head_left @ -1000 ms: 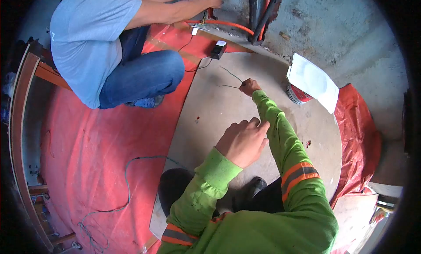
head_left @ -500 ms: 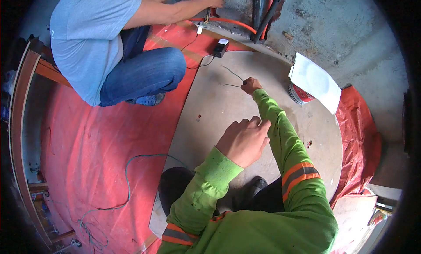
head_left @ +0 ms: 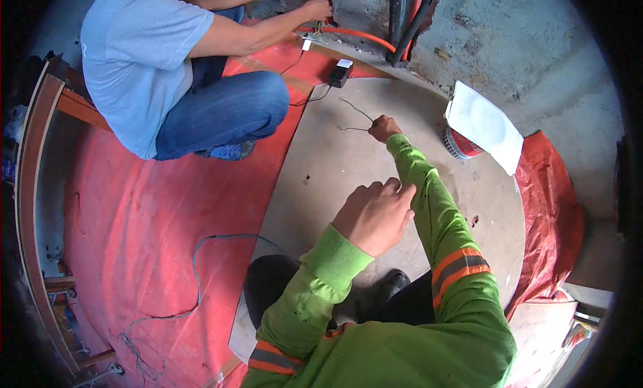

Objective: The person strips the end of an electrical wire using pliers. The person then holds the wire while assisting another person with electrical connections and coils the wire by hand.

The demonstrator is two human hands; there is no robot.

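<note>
My right hand (head_left: pixel 385 128), at the end of the outstretched green sleeve, is closed around an electrical wire (head_left: pixel 358 109). Two thin ends stick out of the fist toward the left, one greenish and angled up, the other darker and kinked. Nearer my body is my left hand (head_left: pixel 376 217), back upward, with its fingers curled in. Whatever those fingers hold, if anything, is hidden. A thin green-blue cable (head_left: pixel 198 274) runs over the red sheet and passes out of sight by my left sleeve and knee.
A co-worker (head_left: pixel 144 66) crouches at the upper left, hands at wires by the wall. A black box (head_left: pixel 340 73) with a cord sits on the pale board (head_left: pixel 321 160). A red bucket (head_left: pixel 461 144) under a white sheet (head_left: pixel 485 123) stands right. Red sheeting (head_left: pixel 154 207) covers the left floor.
The co-worker's forearm and hand have shifted slightly left and down at the wall wires. The view has moved a little; my two hands keep their poses.
</note>
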